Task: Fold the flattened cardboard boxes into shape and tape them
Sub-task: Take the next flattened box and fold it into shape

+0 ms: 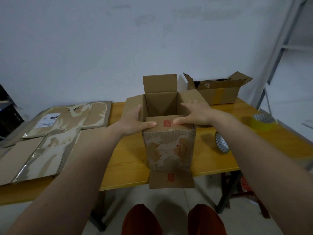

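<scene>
head view: yellow table [128, 167] against white wall [84, 48], fingers [150, 124] clamped on box [169, 146].

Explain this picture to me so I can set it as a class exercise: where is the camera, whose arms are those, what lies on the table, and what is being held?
There is no machine here. The single picture comes from a camera worn on a person's head, looking forward and down, so the two bare arms are the wearer's own.

The left hand and right hand grip the top of an upright, worn brown cardboard box on the yellow wooden table. Both thumbs press its near top flap inward; the far flap stands up.

To the left lie flattened brown cardboard boxes. To the right are two rolls of yellowish packing tape, one standing on edge, one lying flat. Behind them sits a second, torn open cardboard box.
</scene>
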### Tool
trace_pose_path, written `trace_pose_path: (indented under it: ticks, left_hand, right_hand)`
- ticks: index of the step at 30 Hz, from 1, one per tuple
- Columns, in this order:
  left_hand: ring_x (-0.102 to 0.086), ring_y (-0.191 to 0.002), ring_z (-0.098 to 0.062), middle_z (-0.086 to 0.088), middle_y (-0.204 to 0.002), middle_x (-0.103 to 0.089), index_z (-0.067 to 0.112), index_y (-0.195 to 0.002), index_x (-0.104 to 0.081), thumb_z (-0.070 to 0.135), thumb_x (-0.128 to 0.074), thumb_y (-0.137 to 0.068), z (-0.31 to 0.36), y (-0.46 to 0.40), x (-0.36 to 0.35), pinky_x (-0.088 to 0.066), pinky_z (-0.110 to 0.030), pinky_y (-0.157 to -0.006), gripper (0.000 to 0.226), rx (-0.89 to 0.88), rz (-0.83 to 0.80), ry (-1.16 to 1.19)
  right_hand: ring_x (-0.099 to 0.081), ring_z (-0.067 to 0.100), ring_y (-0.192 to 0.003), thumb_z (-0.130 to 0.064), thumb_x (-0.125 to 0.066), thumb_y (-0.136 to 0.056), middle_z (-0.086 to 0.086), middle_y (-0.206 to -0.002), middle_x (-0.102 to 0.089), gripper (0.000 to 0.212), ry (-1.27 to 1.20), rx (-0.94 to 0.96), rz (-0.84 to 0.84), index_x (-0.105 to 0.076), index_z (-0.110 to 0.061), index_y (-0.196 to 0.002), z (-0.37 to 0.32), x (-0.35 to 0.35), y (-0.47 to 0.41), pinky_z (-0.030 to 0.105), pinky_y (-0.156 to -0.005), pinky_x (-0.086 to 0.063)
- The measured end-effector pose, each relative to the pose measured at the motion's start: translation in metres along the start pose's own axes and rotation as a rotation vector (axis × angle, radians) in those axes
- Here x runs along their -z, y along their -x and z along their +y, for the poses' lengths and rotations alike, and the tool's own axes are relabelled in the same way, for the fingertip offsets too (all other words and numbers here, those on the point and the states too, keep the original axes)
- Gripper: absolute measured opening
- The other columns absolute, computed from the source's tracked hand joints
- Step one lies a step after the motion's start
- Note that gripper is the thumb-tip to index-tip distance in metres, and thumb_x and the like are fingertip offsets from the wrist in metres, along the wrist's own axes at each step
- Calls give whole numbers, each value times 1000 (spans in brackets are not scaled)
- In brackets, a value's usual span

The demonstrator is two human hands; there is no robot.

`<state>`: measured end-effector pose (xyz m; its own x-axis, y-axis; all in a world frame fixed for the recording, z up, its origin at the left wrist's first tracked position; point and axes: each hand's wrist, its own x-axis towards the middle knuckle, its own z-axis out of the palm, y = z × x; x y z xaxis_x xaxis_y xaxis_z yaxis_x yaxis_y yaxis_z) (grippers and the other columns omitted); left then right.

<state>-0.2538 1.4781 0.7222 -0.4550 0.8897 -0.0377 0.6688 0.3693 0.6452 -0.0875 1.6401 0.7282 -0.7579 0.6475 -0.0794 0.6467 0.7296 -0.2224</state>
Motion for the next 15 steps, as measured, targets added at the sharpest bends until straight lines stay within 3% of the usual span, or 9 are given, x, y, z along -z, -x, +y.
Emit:
trace_pose_path:
  ticks: [5, 10, 13, 15]
  left_hand:
    - [-24, -145, -25, -3, -159, -23, 22, -153, -21, 63, -53, -86, 19, -11, 6, -24, -42, -115, 86, 7, -36, -20]
    - [-6, -149, -26, -5, -158, -26, 30, -127, -60, 76, -41, -83, 15, -27, -5, -5, -50, -120, 66, 17, -121, -441]
    - [-30, -139, -25, -4, -141, -49, 27, -83, -63, 75, -49, -79, 12, -27, -7, -23, -49, -114, 50, 21, -14, -362]
    - [-40, -132, -24, -4, -137, -51, 22, -84, -65, 71, -58, -77, 11, -25, -4, -36, -44, -107, 49, 56, 73, -264]
  right_hand:
    - [-4, 27, -147, -71, -51, -79, 4, -160, -9, 90, -20, 8, -34, -19, -26, -151, 1, -4, -7, 49, -118, -9]
    - [-21, 24, -143, -41, -33, -101, 4, -156, -26, 51, -157, -17, 120, -31, -20, -147, 4, -13, -23, 43, -116, -18]
    - [-27, 25, -140, -35, -27, -103, 6, -153, -31, 46, -150, -18, 126, -36, -16, -145, 2, -12, -29, 41, -114, -21]
    - [-34, 27, -135, -36, -25, -104, 8, -148, -38, 46, -153, -18, 124, -41, -14, -141, -3, -9, -34, 40, -110, -26]
